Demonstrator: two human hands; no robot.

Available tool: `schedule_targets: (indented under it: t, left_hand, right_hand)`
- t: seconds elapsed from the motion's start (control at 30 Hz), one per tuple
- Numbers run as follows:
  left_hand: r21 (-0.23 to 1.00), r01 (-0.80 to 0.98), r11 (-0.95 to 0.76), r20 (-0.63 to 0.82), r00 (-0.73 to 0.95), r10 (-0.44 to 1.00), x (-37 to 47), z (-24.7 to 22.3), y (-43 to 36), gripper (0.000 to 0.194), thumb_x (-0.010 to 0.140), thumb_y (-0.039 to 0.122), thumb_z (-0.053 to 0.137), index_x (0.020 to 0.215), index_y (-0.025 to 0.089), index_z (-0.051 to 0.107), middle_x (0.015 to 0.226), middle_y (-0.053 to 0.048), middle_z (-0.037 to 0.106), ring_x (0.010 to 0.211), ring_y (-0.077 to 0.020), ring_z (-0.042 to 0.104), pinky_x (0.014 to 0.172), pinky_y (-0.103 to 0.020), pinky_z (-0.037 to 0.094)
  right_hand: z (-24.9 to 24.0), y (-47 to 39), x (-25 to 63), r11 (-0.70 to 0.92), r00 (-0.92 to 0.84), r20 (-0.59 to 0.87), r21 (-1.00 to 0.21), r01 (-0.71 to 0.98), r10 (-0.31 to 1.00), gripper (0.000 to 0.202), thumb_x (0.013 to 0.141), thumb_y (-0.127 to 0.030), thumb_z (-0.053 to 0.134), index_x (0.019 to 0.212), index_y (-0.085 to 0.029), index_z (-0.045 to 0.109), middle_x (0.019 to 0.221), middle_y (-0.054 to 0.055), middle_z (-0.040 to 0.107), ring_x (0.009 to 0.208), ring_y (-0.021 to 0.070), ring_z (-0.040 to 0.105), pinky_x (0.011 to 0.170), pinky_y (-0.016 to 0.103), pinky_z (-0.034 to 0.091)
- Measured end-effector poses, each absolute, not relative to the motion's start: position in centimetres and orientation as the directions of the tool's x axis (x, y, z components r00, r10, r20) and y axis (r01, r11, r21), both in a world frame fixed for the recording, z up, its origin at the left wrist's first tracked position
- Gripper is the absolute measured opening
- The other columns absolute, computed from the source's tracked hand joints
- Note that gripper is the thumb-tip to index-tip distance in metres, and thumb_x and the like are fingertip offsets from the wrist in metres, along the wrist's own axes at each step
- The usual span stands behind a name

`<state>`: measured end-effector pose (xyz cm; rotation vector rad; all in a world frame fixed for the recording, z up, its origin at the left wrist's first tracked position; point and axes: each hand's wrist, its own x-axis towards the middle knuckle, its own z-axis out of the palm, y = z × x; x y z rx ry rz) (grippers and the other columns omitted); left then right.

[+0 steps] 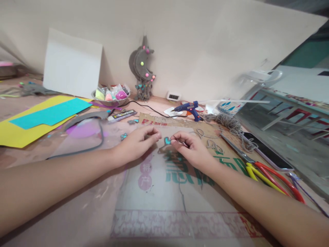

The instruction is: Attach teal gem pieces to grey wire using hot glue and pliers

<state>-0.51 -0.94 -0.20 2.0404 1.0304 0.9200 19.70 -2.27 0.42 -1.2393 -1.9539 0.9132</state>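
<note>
My right hand is closed in a pinch around a thin dark needle-like piece. Below it a grey thread trails down over the printed sheet. Facing it, my left hand has thumb and forefinger drawn together; whatever is between them, if anything, is too small to make out. Between the two hands shows a small grey and teal felt-like piece, partly behind the right fingertips. A similar small piece lies left of my left hand, and another lies farther back.
Scissors, a phone and tangled grey yarn lie at the right. Behind are a blue glue gun, a bowl of coloured packets and a grey moon decoration. Teal card lies on yellow card.
</note>
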Motion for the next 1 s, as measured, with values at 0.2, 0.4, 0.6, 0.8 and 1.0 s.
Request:
schedule_targets:
  t: [0.2, 0.4, 0.6, 0.8, 1.0]
  left_hand:
    - [0.795, 0.398, -0.458, 0.265, 0.451, 0.852, -0.46, -0.14, -0.85, 0.031, 0.092, 0.033, 0.037, 0.072, 0.016, 0.055, 0.067, 0.001, 0.054, 0.067, -0.0124, 0.052, 0.063, -0.024, 0.040]
    - [0.770, 0.436, -0.466, 0.226, 0.497, 0.838, -0.38, 0.02, -1.18, 0.023, 0.085, 0.033, 0.048, 0.090, 0.018, 0.064, 0.084, -0.001, 0.066, 0.072, -0.0136, 0.057, 0.064, -0.024, 0.042]
    - [0.769, 0.436, -0.467, 0.209, 0.519, 0.829, -0.46, -0.09, -1.16, 0.026, 0.085, 0.038, 0.049, 0.083, 0.018, 0.066, 0.073, 0.000, 0.066, 0.064, -0.0124, 0.056, 0.057, -0.022, 0.041]
    - [0.746, 0.445, -0.496, 0.229, 0.527, 0.818, -0.58, -0.03, -1.10, 0.024, 0.084, 0.034, 0.049, 0.083, 0.018, 0.066, 0.077, -0.001, 0.066, 0.072, -0.0141, 0.058, 0.062, -0.023, 0.044]
    - [0.735, 0.441, -0.515, 0.245, 0.536, 0.808, -0.67, -0.06, -1.11, 0.022, 0.084, 0.033, 0.049, 0.081, 0.018, 0.065, 0.077, 0.000, 0.066, 0.074, -0.0144, 0.058, 0.067, -0.024, 0.044]
  right_hand:
    - [0.40, -2.26, 19.70, 0.311, -0.335, 0.157, -0.822, 0.477, 0.929, 0.019, 0.080, -0.037, 0.052, 0.076, -0.019, 0.054, 0.062, -0.003, 0.045, 0.052, 0.0093, 0.038, 0.048, 0.022, 0.031]
    - [0.31, -2.26, 19.75, 0.343, -0.351, 0.176, -0.796, 0.499, 0.920, 0.018, 0.080, -0.036, 0.052, 0.077, -0.018, 0.056, 0.061, -0.003, 0.045, 0.052, 0.0095, 0.038, 0.047, 0.022, 0.030]
    - [0.38, -2.39, 19.48, 0.378, -0.365, 0.200, -0.764, 0.523, 0.909, 0.012, 0.078, -0.029, 0.054, 0.076, -0.018, 0.057, 0.059, -0.004, 0.047, 0.048, 0.0076, 0.035, 0.044, 0.021, 0.027]
    - [0.45, -2.35, 19.50, 0.396, -0.366, 0.214, -0.734, 0.551, 0.906, 0.014, 0.078, -0.029, 0.055, 0.079, -0.017, 0.062, 0.060, -0.003, 0.053, 0.048, 0.0072, 0.038, 0.044, 0.020, 0.029]
    - [0.46, -2.38, 19.53, 0.410, -0.374, 0.220, -0.715, 0.566, 0.901, 0.015, 0.078, -0.030, 0.056, 0.078, -0.017, 0.062, 0.061, -0.002, 0.055, 0.049, 0.0074, 0.039, 0.044, 0.020, 0.030]
